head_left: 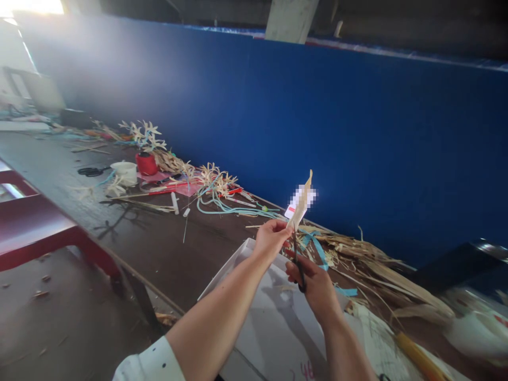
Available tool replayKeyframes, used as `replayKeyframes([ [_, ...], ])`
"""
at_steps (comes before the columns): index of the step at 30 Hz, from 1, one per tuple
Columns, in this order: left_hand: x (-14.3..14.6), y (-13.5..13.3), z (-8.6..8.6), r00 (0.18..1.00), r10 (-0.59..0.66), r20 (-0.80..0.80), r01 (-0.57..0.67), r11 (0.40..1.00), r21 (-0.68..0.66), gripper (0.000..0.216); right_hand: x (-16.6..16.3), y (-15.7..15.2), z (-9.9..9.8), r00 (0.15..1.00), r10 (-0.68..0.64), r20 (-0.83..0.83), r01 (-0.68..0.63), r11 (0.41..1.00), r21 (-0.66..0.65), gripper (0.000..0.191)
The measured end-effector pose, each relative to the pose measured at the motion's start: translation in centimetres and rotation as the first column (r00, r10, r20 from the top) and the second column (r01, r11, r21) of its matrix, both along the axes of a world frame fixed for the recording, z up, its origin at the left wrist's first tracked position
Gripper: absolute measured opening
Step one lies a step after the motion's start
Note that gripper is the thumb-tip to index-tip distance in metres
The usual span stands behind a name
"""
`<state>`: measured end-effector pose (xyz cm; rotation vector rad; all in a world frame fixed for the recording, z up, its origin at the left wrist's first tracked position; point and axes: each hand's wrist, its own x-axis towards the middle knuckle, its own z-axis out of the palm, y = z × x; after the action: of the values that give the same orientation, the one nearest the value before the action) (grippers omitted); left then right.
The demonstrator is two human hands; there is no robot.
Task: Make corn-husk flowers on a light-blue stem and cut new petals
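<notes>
My left hand (271, 237) pinches the lower end of a pale dried leaf strip (302, 202) and holds it upright above the table. My right hand (313, 283) is closed on a pair of dark scissors (297, 259), whose blades point up at the base of the strip. Both hands hover over a white sheet (273, 328) lying on the dark wooden table (159, 243).
A pile of dried husks (381, 270) and blue ribbon (317, 246) lies to the right. Further left stand straw flowers (214, 177), a red cup (146, 163), a white bowl (125, 172), black scissors (91, 171) and cords. A blue wall (357, 132) backs the table; a red bench (35, 222) stands left.
</notes>
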<state>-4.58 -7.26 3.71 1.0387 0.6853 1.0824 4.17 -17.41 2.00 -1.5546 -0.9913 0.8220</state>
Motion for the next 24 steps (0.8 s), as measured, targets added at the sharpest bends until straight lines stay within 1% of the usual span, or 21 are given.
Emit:
replayKeyframes([
  [3,0.08,-0.06,-0.05,1.0,-0.004,0.025,0.005,1.0,-0.02,0.013,-0.09,0.03,0.04,0.999,-0.016,-0.027,0.016,1.0,0.0,0.055],
  [6,0.24,-0.09,-0.2,0.998,-0.009,0.062,0.012,0.999,-0.043,0.014,-0.01,0.03,0.01,1.0,-0.001,-0.029,0.002,1.0,0.012,0.054],
  [12,0.45,-0.05,-0.49,0.993,-0.018,0.12,0.025,0.998,-0.055,0.016,-0.13,-0.13,0.32,1.0,0.0,0.015,0.0,1.0,0.023,0.052],
  [18,0.42,-0.23,-0.4,0.992,-0.041,0.119,0.05,0.996,-0.072,0.014,0.13,-0.15,-0.11,1.0,-0.005,0.029,0.004,0.999,0.049,0.054],
  [24,0.48,-0.2,-0.45,0.992,-0.041,0.119,0.05,0.996,-0.077,0.015,0.68,-0.22,-0.47,0.993,0.02,0.119,-0.026,0.998,0.05,0.051],
])
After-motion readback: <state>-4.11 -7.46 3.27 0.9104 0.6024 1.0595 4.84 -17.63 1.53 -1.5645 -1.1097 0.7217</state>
